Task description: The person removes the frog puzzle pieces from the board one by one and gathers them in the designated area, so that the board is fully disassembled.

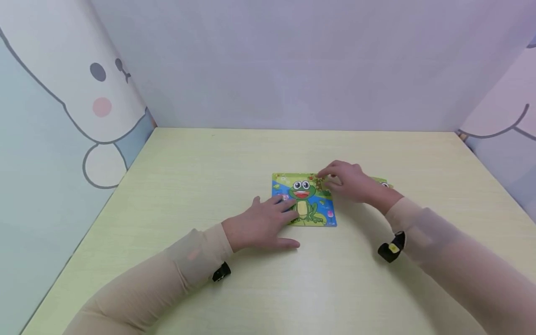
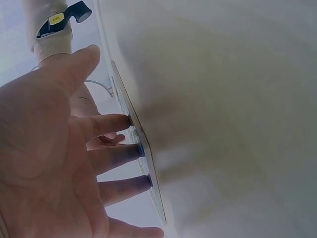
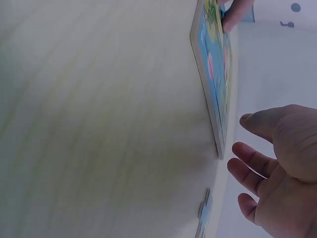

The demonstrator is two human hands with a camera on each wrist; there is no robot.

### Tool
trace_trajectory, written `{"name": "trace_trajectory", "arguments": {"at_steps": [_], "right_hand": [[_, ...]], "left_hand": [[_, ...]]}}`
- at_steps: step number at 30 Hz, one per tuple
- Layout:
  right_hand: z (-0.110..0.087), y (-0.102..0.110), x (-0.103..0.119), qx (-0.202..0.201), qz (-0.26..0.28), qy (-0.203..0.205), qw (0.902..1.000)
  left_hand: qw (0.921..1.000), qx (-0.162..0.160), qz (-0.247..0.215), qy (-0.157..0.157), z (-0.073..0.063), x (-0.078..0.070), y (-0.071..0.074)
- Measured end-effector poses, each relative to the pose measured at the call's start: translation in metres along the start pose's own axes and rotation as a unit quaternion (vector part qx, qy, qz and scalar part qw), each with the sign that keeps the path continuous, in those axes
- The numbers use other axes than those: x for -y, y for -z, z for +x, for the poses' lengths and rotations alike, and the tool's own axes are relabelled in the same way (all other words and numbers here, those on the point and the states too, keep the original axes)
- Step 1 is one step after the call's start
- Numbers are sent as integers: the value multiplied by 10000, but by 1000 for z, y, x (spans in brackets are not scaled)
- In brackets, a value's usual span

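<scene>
A flat picture board with a smiling green frog on blue and green lies on the table; fine lines in the right wrist view suggest a jigsaw puzzle. My left hand rests its spread fingertips on the board's left part, thumb out over the table. At the upper right corner of the board is my right hand, fingers loosely bent. A gap shows between thumb and fingers of that right hand, with nothing visible held. Whether its fingertips touch the board I cannot tell.
Partly hidden behind the right wrist lies a second flat green piece with a frog eye on it. The pale wood table meets a plain back wall and cartoon-printed side walls. Both wrists wear black straps.
</scene>
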State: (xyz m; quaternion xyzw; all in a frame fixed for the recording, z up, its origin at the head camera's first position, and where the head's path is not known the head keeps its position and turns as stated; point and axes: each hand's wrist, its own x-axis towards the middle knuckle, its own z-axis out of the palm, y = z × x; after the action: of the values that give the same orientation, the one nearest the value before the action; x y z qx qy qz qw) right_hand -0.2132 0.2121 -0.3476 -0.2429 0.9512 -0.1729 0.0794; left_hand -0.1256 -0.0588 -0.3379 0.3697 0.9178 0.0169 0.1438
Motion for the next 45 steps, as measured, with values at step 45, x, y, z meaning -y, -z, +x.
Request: {"name": "trace_trajectory", "arguments": {"at_steps": [45], "right_hand": [[4,-11,22,-367,341,446,9977]], "left_hand": [[9999,96,-7,94,-1,-2,-2]]}}
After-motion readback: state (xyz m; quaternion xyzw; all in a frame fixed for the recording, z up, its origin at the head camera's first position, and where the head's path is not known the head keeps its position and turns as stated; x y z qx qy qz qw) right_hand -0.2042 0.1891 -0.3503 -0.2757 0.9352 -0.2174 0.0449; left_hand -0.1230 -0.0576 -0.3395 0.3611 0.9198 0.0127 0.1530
